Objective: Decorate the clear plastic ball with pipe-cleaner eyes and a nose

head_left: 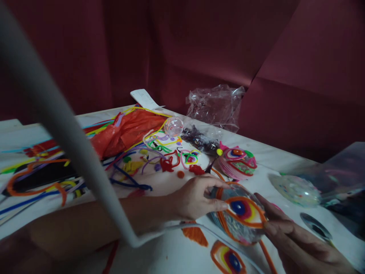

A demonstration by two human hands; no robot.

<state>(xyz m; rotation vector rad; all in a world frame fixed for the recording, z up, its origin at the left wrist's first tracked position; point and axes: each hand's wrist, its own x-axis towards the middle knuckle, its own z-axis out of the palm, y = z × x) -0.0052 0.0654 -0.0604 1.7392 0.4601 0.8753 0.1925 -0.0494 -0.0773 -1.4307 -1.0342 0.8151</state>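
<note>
With left grip (196, 196) and right grip (302, 243) closed around this round clear plastic ball (242, 233), I'd press its orange-rimmed, blue-centred eye (251, 213) evenly.

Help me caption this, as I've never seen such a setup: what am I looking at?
No machine here: these are one person's bare left hand and right hand, seen from a camera worn on their head. Between them they hold a clear rounded piece bearing an orange-edged eye shape. On the white surface lie a similar eye shape, a pink decorated ball, coloured fuzzy sticks and a red plastic bag. A pale blurred bar crosses in front; I can't identify it.
</note>
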